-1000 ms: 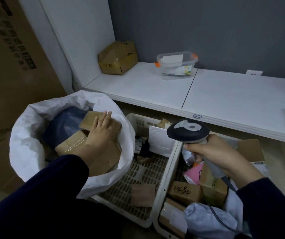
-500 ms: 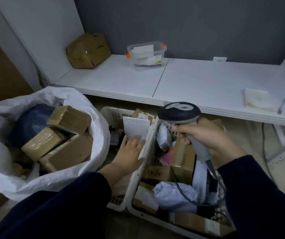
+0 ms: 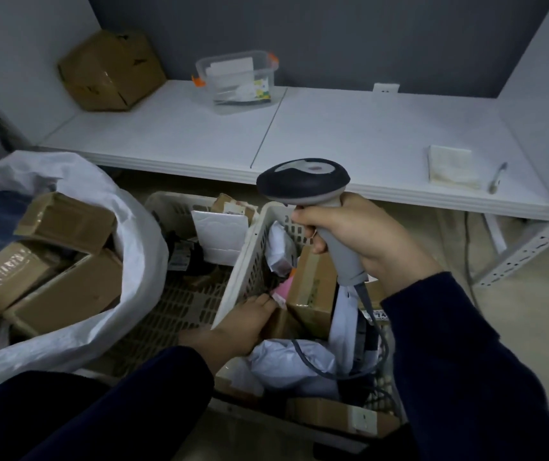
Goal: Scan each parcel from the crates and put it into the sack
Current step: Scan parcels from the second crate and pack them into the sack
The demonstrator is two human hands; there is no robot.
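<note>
My right hand (image 3: 366, 241) grips a grey and black barcode scanner (image 3: 303, 181) above the right crate (image 3: 249, 261); its cable drops into that crate. Over the crate's wall my left hand (image 3: 243, 324) reaches in, fingers on a small brown box (image 3: 283, 324); the grip itself is hidden. Around that box lie a larger brown box (image 3: 313, 287), a pink parcel (image 3: 283, 289) and a white poly bag (image 3: 293, 364). The left crate (image 3: 173, 207) holds a white envelope (image 3: 219, 234) and a few small parcels. The white sack (image 3: 140, 247) on the left holds several brown boxes.
A low white shelf (image 3: 333, 134) runs behind the crates. On it stand a dented cardboard box (image 3: 110, 71), a clear plastic tub (image 3: 236, 81), a folded cloth (image 3: 452, 166) and a pen (image 3: 497, 178). A perforated metal bracket (image 3: 525, 251) juts out at the right.
My left hand left the sack, passed over the left crate and now reaches into the right crate. The view swung right. My right hand still holds the scanner.
</note>
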